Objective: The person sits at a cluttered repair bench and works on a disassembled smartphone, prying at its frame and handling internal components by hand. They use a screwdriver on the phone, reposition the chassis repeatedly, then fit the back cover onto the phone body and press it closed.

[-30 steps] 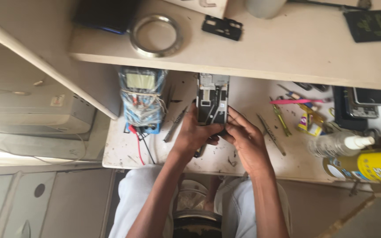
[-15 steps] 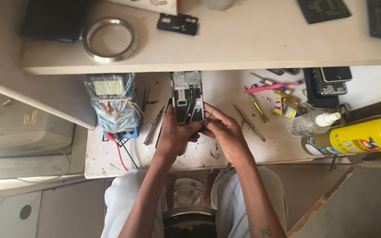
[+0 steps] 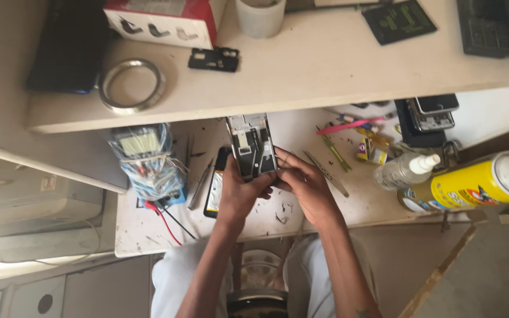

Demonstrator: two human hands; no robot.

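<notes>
Both hands hold an opened phone body (image 3: 251,145), a grey metal frame with its inner parts showing, over the lower desk. My left hand (image 3: 240,191) grips its lower left edge from below. My right hand (image 3: 304,185) holds its lower right corner with the fingertips. Under the left hand lies a black phone screen (image 3: 213,191) flat on the desk. A pair of metal tweezers (image 3: 327,172) rests just right of my right hand.
A wrapped multimeter (image 3: 142,159) with red and black leads sits at left. A yellow spray can (image 3: 472,182), a small clear bottle (image 3: 405,169), stacked phones (image 3: 428,118) and small tools lie at right. The upper shelf (image 3: 301,76) carries a metal ring (image 3: 131,84), a cup and a box.
The view has shifted, so the hands and phone body sit slightly further right and lower in frame. The grip of both hands on the phone body is unchanged.
</notes>
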